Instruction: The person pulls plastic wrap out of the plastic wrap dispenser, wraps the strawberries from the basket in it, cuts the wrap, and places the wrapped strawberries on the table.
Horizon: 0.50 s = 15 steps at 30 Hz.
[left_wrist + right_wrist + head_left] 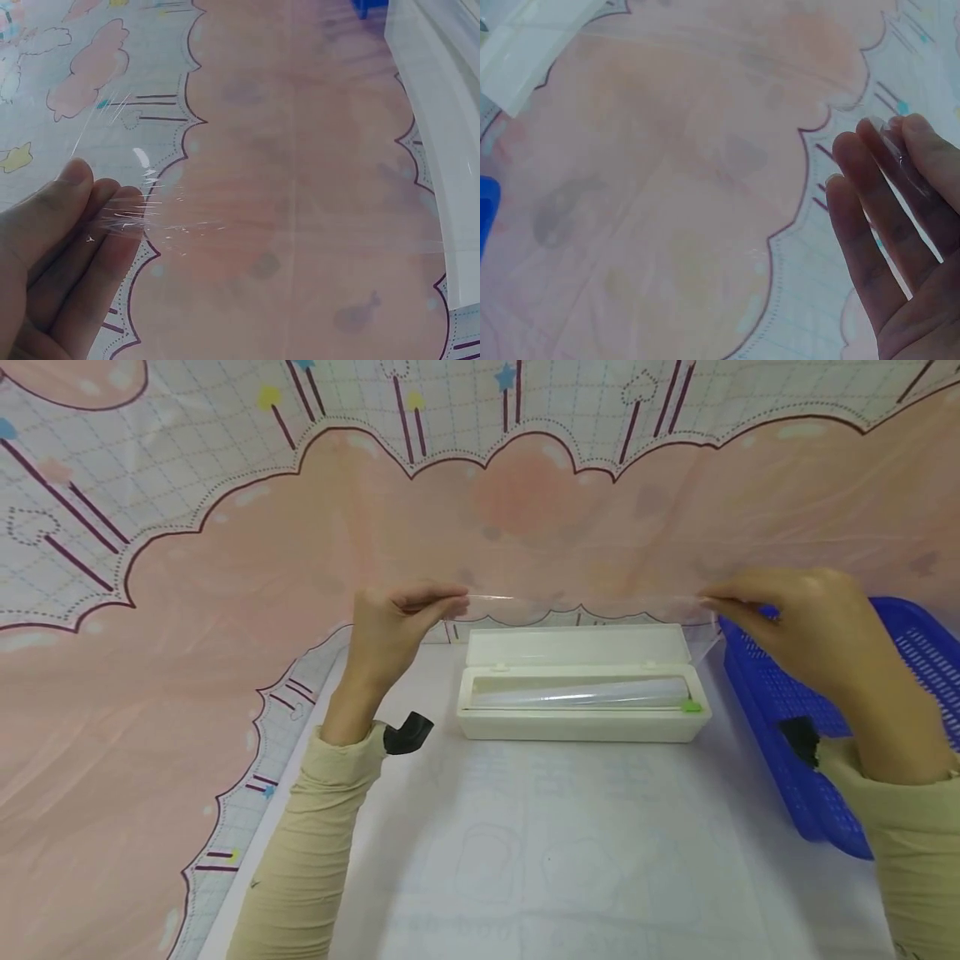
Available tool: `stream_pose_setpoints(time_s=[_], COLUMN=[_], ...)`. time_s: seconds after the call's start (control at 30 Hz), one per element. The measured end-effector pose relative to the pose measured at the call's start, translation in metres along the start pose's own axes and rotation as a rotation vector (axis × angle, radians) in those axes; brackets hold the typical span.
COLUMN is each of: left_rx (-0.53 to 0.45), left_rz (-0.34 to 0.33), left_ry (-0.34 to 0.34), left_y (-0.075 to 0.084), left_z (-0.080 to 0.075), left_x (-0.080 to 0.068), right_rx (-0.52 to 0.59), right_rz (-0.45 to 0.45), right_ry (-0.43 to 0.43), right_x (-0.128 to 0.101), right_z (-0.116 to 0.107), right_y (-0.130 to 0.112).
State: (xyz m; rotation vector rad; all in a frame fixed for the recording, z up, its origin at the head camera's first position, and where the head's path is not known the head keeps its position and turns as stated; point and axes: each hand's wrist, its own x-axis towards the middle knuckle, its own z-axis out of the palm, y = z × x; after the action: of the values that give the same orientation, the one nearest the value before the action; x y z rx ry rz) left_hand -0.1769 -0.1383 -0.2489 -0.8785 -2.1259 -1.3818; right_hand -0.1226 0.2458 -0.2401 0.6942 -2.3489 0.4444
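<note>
A thin sheet of clear cling film (pixel 491 597) is stretched between the two hands, beyond a white dispenser box (pixel 577 727). My left hand (pixel 393 631) pinches one corner of it between thumb and fingertips, and the film (pixel 161 214) gathers into creases there. At the opposite corner, my right hand (pixel 813 631) grips the film between thumb and index finger, with the other fingers spread in the right wrist view. The box's lid (pixel 577 646) stands raised at the back. Inside lies a roll of film (pixel 600 694), and a green slide cutter (pixel 691 706) sits at the front rim's right end.
A blue perforated plastic basket (pixel 780 777) stands right of the box, partly under the right forearm. White sheeting (pixel 570 860) covers the near table. A pink cloud-patterned cloth (pixel 225 552) spreads behind and to the left. Black mounts show at both sleeve cuffs.
</note>
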Motion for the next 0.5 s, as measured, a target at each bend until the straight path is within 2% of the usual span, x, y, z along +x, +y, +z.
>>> stream_pose_setpoints(time_s=[0.17, 0.33, 0.5], left_rx=[0.019, 0.002, -0.014], left_rz=[0.042, 0.098, 0.117], left_ry=[0.015, 0.015, 0.023], left_y=[0.005, 0.011, 0.015], left_z=[-0.002, -0.004, -0.006], left_x=[0.001, 0.003, 0.003], right_rx=[0.007, 0.002, 0.018], right_rz=[-0.004, 0.038, 0.032], right_ry=[0.013, 0.002, 0.007], right_x=[0.001, 0.002, 0.002], right_z=[-0.006, -0.010, -0.011], right_y=[-0.003, -0.005, -0.005])
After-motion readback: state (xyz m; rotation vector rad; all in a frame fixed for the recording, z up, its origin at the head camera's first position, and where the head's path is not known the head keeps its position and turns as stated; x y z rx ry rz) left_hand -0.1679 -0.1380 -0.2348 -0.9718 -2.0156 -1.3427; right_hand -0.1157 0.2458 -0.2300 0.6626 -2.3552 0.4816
